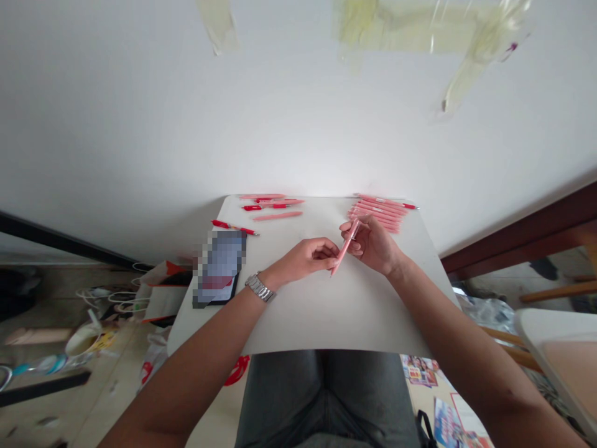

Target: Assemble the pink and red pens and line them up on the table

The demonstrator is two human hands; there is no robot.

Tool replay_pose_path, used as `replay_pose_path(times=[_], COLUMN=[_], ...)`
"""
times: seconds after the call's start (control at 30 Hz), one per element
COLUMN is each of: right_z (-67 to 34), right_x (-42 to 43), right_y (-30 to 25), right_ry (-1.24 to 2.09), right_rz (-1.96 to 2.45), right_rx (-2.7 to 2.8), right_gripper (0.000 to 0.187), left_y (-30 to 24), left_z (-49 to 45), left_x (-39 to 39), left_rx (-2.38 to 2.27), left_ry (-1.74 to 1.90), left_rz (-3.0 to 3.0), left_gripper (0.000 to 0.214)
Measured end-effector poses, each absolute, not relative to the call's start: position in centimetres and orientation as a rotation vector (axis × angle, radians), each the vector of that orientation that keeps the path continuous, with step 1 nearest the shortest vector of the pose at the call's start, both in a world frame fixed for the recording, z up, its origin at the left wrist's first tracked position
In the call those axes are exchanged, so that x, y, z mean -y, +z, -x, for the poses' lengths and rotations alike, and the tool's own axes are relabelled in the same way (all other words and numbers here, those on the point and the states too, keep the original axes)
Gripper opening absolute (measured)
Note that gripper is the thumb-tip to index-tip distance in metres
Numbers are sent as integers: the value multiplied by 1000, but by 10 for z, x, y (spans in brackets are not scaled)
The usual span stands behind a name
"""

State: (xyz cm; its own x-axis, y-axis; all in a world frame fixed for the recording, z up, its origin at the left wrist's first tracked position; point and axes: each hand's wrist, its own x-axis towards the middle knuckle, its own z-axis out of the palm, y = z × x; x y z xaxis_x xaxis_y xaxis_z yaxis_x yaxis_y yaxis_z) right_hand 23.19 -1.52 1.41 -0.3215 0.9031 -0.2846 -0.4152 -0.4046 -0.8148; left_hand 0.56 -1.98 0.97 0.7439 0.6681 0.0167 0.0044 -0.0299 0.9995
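Both my hands hold one pink pen (344,248) above the middle of a small white table (326,305). My left hand (310,256), with a metal watch on its wrist, pinches the pen's lower end. My right hand (373,244) is closed around the pen's upper end. A pile of several pink pens (379,211) lies at the table's far right, just beyond my right hand. Loose pink barrels and red pen parts (273,205) lie at the far left, and a red refill (234,228) lies nearer the left edge.
A phone (219,269) with a blurred screen lies on the table's left edge. Bags, a cup and clutter (93,336) cover the floor to the left. A white chair (557,361) and wooden furniture stand right. A white wall rises behind the table.
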Motion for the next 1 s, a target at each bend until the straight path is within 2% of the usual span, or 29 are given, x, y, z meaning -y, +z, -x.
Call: replay_pose_path(times=[0.33,0.63,1.0], right_z=[-232,-231,-231], right_x=[16,17,17], right_y=[16,17,17], right_ry=[1861,1871,1862], right_rz=[928,884,885], right_rx=[753,746,716], right_gripper=[31,42,34], left_y=[7,5,7], left_z=[-5,-5,-5], left_x=[18,16,17], left_rx=[-609,-607,-604], left_ry=[580,598,587], left_rz=[-1532,-1545,-1548], left_gripper=[28,29,28])
